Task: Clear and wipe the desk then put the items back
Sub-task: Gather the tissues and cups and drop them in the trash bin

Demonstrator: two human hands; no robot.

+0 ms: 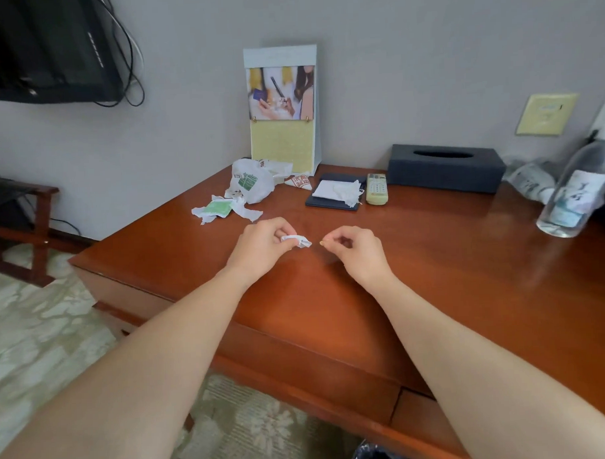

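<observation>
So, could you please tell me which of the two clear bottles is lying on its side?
The farther bottle, beside the tissue box; the nearer one stands upright.

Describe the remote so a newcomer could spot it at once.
Find the black tissue box at the desk's back edge. Just left of it lies the remote, beside a dark tray. It is the only pale, button-covered slab there.

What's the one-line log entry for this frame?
left grip: holds paper scrap | right grip: fingers curled, contents unclear | desk: wrappers, remote, tissue box, bottle uncleared
</observation>
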